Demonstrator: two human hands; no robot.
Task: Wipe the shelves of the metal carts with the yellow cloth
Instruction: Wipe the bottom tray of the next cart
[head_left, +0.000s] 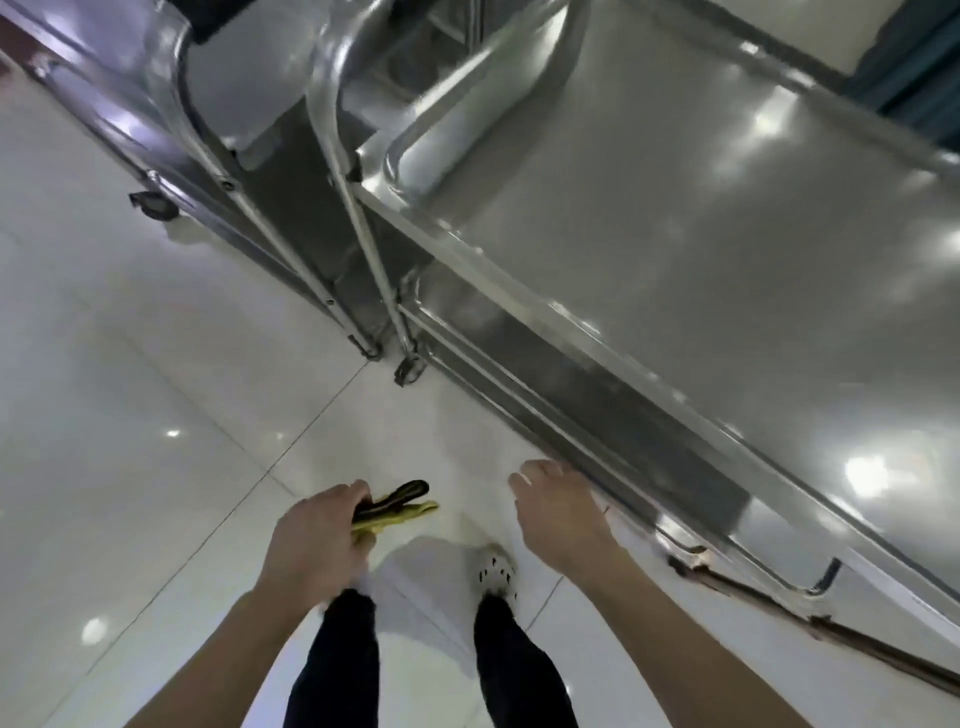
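I look straight down at two steel carts standing side by side. The near cart (691, 249) fills the right half, its shiny top shelf tilted across the view. A second cart (156, 98) stands at the upper left. My left hand (317, 535) hangs over the floor, shut on the folded yellow cloth (400, 506), which has a dark stripe. My right hand (558, 512) reaches to the near cart's lower front edge, fingers spread and curled at the rim, holding nothing.
Glossy white floor tiles (130, 415) spread to the left and below. The carts' caster wheels (408, 370) meet near the middle, and another wheel (153, 203) shows at the left. My dark trouser legs and white shoes (496, 571) stand between my hands.
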